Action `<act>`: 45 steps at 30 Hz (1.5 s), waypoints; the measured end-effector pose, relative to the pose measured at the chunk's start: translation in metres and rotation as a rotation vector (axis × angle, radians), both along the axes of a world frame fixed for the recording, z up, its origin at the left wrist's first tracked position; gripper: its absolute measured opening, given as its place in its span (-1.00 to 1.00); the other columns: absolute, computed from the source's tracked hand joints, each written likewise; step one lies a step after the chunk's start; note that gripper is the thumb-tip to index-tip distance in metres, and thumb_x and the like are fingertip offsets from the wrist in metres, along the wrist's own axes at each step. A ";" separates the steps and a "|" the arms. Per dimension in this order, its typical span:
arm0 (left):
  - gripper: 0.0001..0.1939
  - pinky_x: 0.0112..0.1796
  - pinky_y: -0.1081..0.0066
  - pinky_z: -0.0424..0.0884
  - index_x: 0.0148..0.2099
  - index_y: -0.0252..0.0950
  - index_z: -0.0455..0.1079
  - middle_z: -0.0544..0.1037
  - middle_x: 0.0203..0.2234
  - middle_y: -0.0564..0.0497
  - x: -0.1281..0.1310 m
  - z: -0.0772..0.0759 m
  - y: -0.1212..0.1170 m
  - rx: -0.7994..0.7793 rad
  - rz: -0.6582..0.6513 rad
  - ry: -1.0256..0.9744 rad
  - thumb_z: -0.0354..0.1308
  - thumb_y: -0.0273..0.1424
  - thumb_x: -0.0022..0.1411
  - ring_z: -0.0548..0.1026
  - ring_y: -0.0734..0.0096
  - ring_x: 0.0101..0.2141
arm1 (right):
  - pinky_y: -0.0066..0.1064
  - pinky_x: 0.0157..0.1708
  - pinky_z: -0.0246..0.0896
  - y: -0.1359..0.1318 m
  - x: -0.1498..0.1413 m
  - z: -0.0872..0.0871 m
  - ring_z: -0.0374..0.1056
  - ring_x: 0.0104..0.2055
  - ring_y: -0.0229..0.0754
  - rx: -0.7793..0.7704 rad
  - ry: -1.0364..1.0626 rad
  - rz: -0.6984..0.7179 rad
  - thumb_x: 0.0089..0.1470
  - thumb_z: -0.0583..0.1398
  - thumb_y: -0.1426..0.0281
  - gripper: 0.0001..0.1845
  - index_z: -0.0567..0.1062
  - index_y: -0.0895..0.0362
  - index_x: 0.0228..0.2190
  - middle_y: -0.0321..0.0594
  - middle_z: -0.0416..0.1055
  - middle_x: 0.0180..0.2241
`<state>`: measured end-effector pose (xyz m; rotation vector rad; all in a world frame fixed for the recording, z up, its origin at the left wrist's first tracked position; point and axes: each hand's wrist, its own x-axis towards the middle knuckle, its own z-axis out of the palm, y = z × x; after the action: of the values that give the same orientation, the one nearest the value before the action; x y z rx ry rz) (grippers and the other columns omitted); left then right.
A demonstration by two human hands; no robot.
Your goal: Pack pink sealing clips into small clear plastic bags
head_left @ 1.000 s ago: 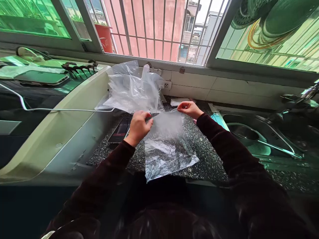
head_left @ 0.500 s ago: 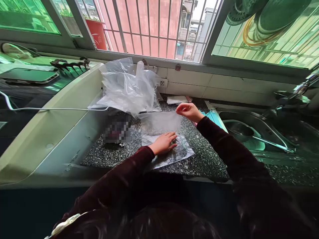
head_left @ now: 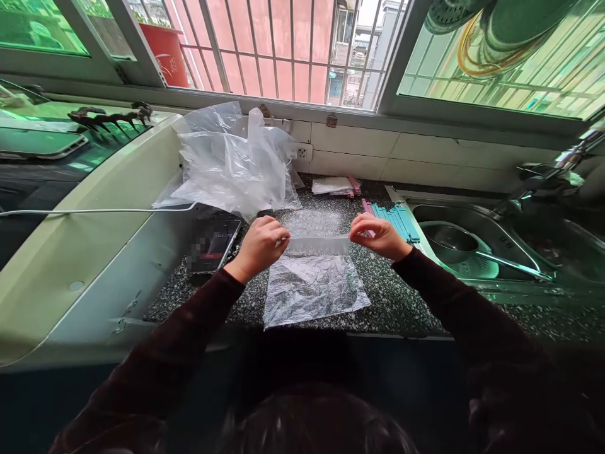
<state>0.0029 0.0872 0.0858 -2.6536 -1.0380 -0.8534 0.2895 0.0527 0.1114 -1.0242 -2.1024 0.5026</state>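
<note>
A clear, crinkled plastic bag (head_left: 314,287) lies flat on the speckled counter, its near edge close to the counter's front. My left hand (head_left: 262,246) pinches the left end of a cloudy upper strip of the bag between thumb and fingers. At the strip's right end, my right hand (head_left: 378,235) grips it in the same way. Between both hands the strip is stretched straight across, and a pale see-through patch shows just behind it. A phone (head_left: 217,246) lies left of my left hand, partly blurred out.
Behind my left hand is a heap of plastic bags (head_left: 231,164). Small folded packets (head_left: 333,185) lie by the wall. Blue and pink strips (head_left: 394,217) sit beside the sink (head_left: 501,230), which holds a pan (head_left: 447,243). A white cable (head_left: 104,210) crosses the left side.
My left hand has lifted off the bag's middle and moved up-left to pinch the strip's left end. My right hand has come down slightly with its end. The view has shifted a little.
</note>
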 end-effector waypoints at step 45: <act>-0.44 0.13 0.23 0.10 0.21 -0.43 0.12 0.13 0.21 -0.21 0.081 -0.039 -0.031 -0.483 -0.261 0.427 -0.13 -0.18 0.29 0.14 0.16 0.18 | -0.34 -0.35 0.25 -0.096 0.046 -0.078 0.24 -0.34 -0.21 0.171 -0.418 -0.014 0.09 0.13 0.38 -0.83 0.53 0.12 -0.34 -0.15 0.41 -0.41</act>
<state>0.0836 0.0557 0.0470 -3.2145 -0.8824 -0.0376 0.3355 -0.0432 0.0338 -1.1140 -2.4496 0.0995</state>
